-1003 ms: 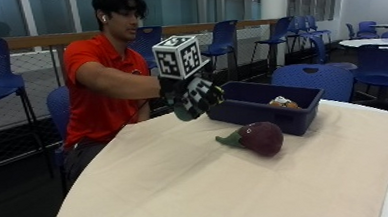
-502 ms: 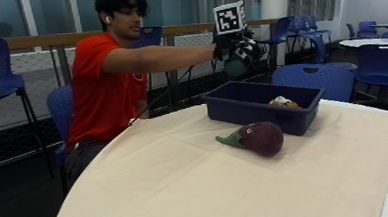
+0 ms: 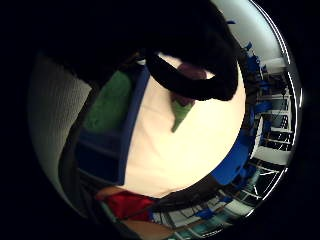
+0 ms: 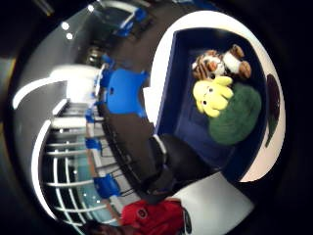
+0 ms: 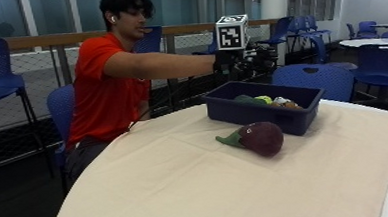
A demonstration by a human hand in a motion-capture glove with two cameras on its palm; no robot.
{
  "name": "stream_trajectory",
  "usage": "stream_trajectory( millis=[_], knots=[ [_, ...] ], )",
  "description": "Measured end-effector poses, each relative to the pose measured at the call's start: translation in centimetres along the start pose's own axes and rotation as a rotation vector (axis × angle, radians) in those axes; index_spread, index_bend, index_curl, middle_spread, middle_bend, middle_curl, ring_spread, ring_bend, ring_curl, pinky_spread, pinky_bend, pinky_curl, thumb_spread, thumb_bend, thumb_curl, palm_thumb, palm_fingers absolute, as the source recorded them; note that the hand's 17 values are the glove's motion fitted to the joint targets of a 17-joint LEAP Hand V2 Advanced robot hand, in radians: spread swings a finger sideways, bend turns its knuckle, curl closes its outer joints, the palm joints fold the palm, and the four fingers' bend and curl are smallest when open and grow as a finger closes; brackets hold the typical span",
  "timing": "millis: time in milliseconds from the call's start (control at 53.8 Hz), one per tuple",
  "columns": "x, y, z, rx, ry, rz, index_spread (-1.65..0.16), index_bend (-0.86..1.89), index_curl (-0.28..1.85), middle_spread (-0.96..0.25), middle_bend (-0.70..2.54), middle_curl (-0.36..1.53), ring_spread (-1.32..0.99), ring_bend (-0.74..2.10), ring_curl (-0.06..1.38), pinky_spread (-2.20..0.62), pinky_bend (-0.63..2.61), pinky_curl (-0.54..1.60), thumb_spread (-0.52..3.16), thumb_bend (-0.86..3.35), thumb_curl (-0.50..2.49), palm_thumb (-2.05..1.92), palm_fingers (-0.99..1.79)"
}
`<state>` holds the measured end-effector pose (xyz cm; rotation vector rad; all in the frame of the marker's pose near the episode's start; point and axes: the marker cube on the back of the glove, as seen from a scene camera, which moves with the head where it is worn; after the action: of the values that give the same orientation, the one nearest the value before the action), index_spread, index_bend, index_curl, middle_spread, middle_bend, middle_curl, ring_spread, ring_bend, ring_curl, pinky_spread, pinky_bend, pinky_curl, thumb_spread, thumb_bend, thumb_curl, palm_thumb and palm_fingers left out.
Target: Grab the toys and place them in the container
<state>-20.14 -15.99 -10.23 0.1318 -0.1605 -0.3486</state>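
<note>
Nearest the outside camera, a round bench under a cream cloth. On that cloth, an aubergine plush toy, dark purple with a green stalk end, lying on its side just in front of the container and apart from it. Seen again from the little finger side palm view as a purple and green shape on the cloth beside the blue wall, partly hidden by a black strap.

Behind the toy, a dark blue container standing on the bench. Inside it, by the thumb side palm view: a green round plush, a yellow plush lying against it, and a striped tiger plush beside the yellow one. Only the tops of these visible over the rim in the outside view.

Above the container's far rim, the gloved right hand, held out at the end of a straight arm, clear of the container and of every toy. Fingers hanging downward and holding nothing; how far they were curled could not be made out.

Farther back, the person in a red shirt, seated at the bench's far edge.
</note>
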Motion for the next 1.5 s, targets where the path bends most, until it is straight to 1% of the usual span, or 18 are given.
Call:
stream_trajectory(
  millis=[130, 297, 483, 613, 706, 873, 1133, 1282, 1393, 1412, 1449, 1468, 1505],
  knots=[
    [4.0, 0.2, -1.5, 0.055, -0.05, 0.043, -0.32, 0.08, 0.25, -0.16, 0.14, 0.47, -0.11, 0.28, 0.32, 0.04, 1.09, 0.4, 1.08, -0.07, 0.59, -0.05, -0.27],
    [10.7, 0.5, -2.1, 0.08, 0.012, 0.185, -0.32, 0.1, 0.22, -0.11, 0.11, 0.4, -0.04, 0.21, 0.31, 0.1, 1.07, 0.38, 1.02, -0.1, 0.46, -0.11, -0.25],
    [16.5, 1.1, 0.6, -0.002, 0.152, 0.312, -0.32, 0.1, 0.2, -0.09, 0.11, 0.34, -0.01, 0.18, 0.3, 0.13, 1.06, 0.36, 0.99, -0.09, 0.37, -0.1, -0.25],
    [19.3, 1.0, 2.9, -0.027, 0.166, 0.37, -0.32, 0.1, 0.19, -0.09, 0.12, 0.31, 0.0, 0.18, 0.3, 0.14, 1.05, 0.36, 1.01, -0.07, 0.32, -0.08, -0.25],
    [20.2, 0.4, 4.2, -0.043, 0.178, 0.377, -0.32, 0.1, 0.18, -0.08, 0.12, 0.29, 0.01, 0.17, 0.3, 0.14, 1.05, 0.35, 1.03, -0.06, 0.3, -0.07, -0.25],
    [20.3, -1.6, 5.9, -0.058, 0.265, 0.338, -0.32, 0.1, 0.18, -0.08, 0.12, 0.27, 0.01, 0.17, 0.29, 0.14, 1.03, 0.34, 1.05, -0.05, 0.28, -0.05, -0.25],
    [19.4, -5.0, 8.4, -0.086, 0.257, 0.325, -0.32, 0.1, 0.17, -0.08, 0.13, 0.25, 0.01, 0.18, 0.29, 0.13, 1.04, 0.34, 1.07, -0.05, 0.26, -0.04, -0.22],
    [19.3, -6.3, 10.5, -0.108, 0.253, 0.311, -0.33, 0.1, 0.16, -0.07, 0.12, 0.23, 0.02, 0.18, 0.28, 0.14, 1.12, 0.36, 1.08, -0.04, 0.26, -0.04, -0.2],
    [19.4, -6.5, 11.2, -0.12, 0.263, 0.314, -0.34, 0.09, 0.15, -0.05, 0.1, 0.21, 0.03, 0.26, 0.31, 0.11, 1.27, 0.4, 1.1, -0.01, 0.26, 0.01, -0.09],
    [19.4, -6.5, 11.2, -0.122, 0.262, 0.317, -0.34, 0.09, 0.15, -0.05, 0.11, 0.21, 0.03, 0.26, 0.3, 0.11, 1.28, 0.4, 1.1, -0.02, 0.26, -0.01, -0.11],
    [19.4, -6.4, 11.2, -0.127, 0.26, 0.325, -0.35, 0.14, 0.16, -0.05, 0.08, 0.2, 0.03, 0.37, 0.33, 0.07, 1.31, 0.4, 1.15, 0.01, 0.27, 0.04, 0.01],
    [19.5, -6.4, 11.2, -0.13, 0.26, 0.329, -0.35, 0.15, 0.16, -0.05, 0.09, 0.2, 0.03, 0.38, 0.33, 0.05, 1.32, 0.4, 1.16, 0.01, 0.28, 0.06, 0.01],
    [19.6, -6.3, 11.1, -0.137, 0.261, 0.33, -0.36, 0.22, 0.18, -0.05, 0.09, 0.19, 0.02, 0.46, 0.35, 0.01, 1.3, 0.4, 1.19, 0.03, 0.29, 0.09, 0.11]
  ],
)
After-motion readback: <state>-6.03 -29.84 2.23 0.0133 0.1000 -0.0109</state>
